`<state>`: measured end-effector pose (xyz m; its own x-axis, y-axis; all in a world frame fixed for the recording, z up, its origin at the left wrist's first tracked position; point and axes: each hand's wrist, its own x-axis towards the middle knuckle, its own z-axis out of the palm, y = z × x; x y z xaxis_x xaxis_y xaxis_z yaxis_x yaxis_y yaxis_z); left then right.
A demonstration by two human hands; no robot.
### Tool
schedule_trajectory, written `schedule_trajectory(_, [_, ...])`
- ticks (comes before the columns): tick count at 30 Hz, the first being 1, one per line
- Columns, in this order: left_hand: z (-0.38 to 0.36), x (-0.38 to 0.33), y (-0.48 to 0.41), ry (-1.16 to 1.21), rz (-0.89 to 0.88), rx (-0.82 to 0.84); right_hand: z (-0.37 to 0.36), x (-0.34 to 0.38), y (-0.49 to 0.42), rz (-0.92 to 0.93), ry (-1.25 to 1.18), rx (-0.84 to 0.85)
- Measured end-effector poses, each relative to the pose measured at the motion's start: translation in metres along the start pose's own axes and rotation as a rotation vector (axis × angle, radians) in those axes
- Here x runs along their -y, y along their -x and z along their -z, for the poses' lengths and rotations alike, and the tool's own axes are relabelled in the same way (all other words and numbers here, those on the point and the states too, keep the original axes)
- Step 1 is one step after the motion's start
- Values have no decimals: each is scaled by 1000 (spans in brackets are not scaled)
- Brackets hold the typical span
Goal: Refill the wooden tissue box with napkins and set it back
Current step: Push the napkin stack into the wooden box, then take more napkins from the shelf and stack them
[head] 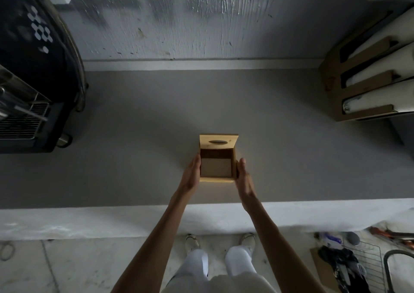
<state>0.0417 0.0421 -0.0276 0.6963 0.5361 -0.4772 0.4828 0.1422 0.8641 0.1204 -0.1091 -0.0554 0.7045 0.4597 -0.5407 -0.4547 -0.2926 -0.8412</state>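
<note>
The wooden tissue box [216, 179] stands on the grey counter [134, 149], in the middle of the view. Its lid [218, 142], with an oval slot, is swung up and back, and the inside shows a bare brown bottom with no napkins. My left hand [190, 174] lies flat against the box's left side. My right hand [243, 176] presses on the right side. Both hands hold the box between them. No napkins are in view.
A black appliance with a wire rack [29, 86] fills the counter's left end. A cardboard holder with white rolls [367, 79] stands at the right end. The textured wall [201, 19] is behind. On the floor at lower right sits a wire basket [363, 268] with clutter.
</note>
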Motion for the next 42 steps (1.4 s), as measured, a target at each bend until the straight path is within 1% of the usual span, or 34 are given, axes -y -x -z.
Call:
schedule_trajectory(3, [1, 6, 2, -76, 32, -8, -4, -1, 5, 64, 9, -75])
schedule_trajectory(5, [1, 11, 1, -128, 4, -46, -3, -4, 7, 108, 30, -112])
schedule_trajectory(6, [0, 14, 0, -125, -25, -67, -2, -6, 7, 132, 44, -115])
schedule_trajectory(8, [-1, 14, 0, -88, -27, -77, -2, -7, 8, 160, 76, -128])
schedule_trajectory(12, [-1, 8, 4, -49, 48, -98, -5, -5, 9, 187, 129, -158])
schedule_trajectory(17, [4, -4, 14, 16, 126, -47, -10, -8, 11, 206, 130, -186])
schedule_trajectory(19, [6, -8, 17, 31, 154, -18, -13, -3, 15, 186, 98, -184])
schedule_trajectory(21, [8, -11, 20, 111, 222, -30, -13, 1, 21, 150, 66, -177])
schedule_trajectory(23, [11, -12, 25, 227, 335, -55, -9, 3, 24, 121, 59, -138])
schedule_trajectory(25, [16, -10, 28, 207, 353, -48, -1, 5, 24, 90, 91, -65])
schedule_trajectory(27, [18, -7, 35, 107, 270, -42, 12, 6, 23, 61, 165, -29])
schedule_trajectory(30, [21, -4, 49, -44, 138, -126, 30, -2, 29, 101, 269, -103])
schedule_trajectory(32, [27, 1, 59, -167, 85, -173, 38, -1, 49, 112, 408, -134])
schedule_trajectory(35, [43, 5, 75, -403, -11, -127, 39, 9, 75, 151, 654, -141])
schedule_trajectory(37, [57, -2, 84, -485, -81, -127, 34, 19, 88, 237, 726, -143])
schedule_trajectory(40, [87, -13, 95, -569, -169, -118, 10, 37, 109, 359, 773, -124])
schedule_trajectory(42, [112, -22, 102, -623, -204, -155, -15, 51, 124, 460, 852, -170])
